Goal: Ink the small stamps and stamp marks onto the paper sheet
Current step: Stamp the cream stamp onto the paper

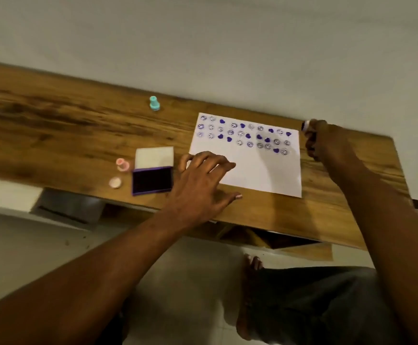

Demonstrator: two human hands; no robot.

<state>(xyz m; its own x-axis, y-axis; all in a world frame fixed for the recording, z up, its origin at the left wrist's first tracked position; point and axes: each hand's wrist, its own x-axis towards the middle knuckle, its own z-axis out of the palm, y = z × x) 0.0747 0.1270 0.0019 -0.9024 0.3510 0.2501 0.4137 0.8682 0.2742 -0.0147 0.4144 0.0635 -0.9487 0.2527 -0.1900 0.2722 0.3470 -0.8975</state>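
Gripping a small stamp (305, 125), the right hand (327, 143) has the paper sheet (260, 170) just left of its fingers (311, 145); the left hand (200, 178) presses it down, outspread.

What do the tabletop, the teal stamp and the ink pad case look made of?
Tabletop: wood or wood-look laminate, brown grain streaks, slight sheen. Teal stamp: likely plastic, smooth uniform colour. Ink pad case: probably purple plastic, thin rigid rim round a dark pad.

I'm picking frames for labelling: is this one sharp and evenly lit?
Head view: dim, warm light; soft throughout, the right hand and its stamp most blurred; a soft shadow falls across the paper sheet; the table runs tilted across the frame.
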